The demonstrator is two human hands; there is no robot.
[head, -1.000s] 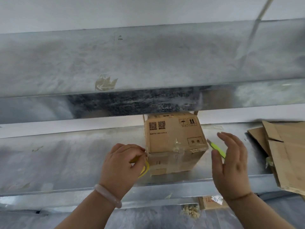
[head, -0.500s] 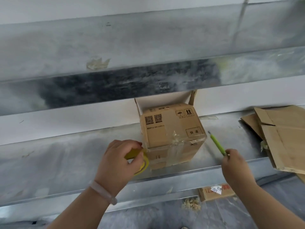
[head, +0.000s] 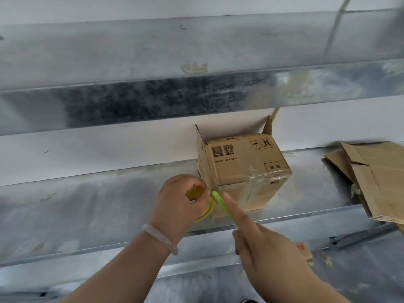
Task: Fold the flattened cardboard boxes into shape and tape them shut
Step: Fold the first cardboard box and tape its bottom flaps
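Fingers of the left hand [head: 180,202] are curled round the tape roll [head: 206,212] beside the box [head: 244,167], toward which the green cutter [head: 223,205] gripped in the right hand [head: 269,252] is pointed.

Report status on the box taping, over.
Left grip on yellow tape roll at near-left corner of box. Right grip holds green cutter, tip beside the roll. Far flaps up. Flat cardboard stack apart, right.

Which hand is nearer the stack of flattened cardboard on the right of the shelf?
Right. The right hand, holding the green cutter, is left of the flattened cardboard. The left hand, gripping the yellow tape roll at the cardboard box corner, is farther left.
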